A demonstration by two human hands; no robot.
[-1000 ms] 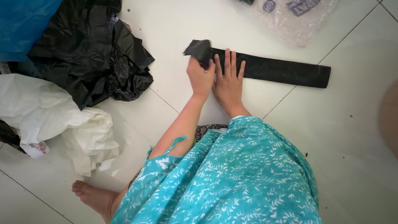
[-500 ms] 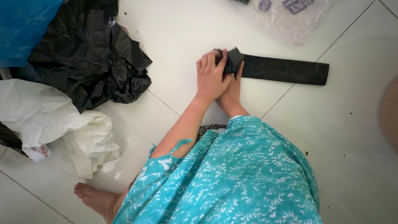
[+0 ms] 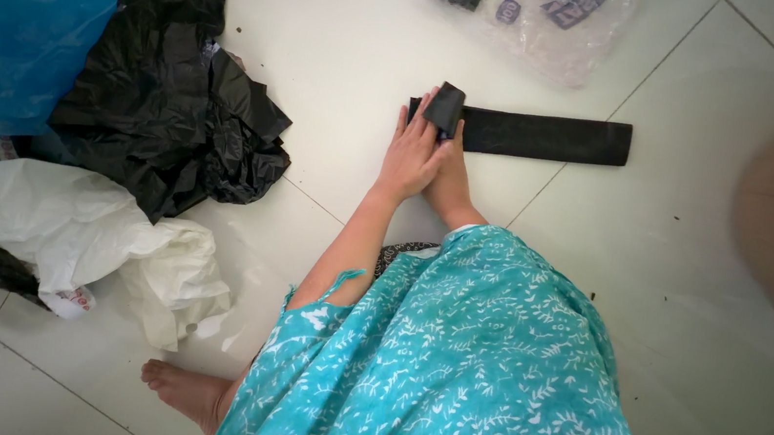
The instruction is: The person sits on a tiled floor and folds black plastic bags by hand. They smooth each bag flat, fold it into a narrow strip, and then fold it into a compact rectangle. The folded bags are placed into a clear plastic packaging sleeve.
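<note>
My left hand [image 3: 411, 157] lies flat on the floor tile [image 3: 350, 36], fingers together and extended, pinching the folded end flap [image 3: 444, 108] of the black plastic strip [image 3: 545, 136] against my right hand [image 3: 450, 181]. The right hand sits just beside and partly under the left; its fingers are hidden, so I cannot tell whether they are spread or curled. The strip is a bag already flattened into 1 long narrow band lying on the tile, extending to the right of both hands. Judged from this position, 1 small fold stands at the left end and most of the band remains unfolded. To the left, well apart, lies the pile: a crumpled black bag [image 3: 173, 113], a blue bag [image 3: 15, 44] and a white bag [image 3: 90, 235], all unfolded. A clear printed bag [image 3: 548, 31] lies beyond the strip.
</note>
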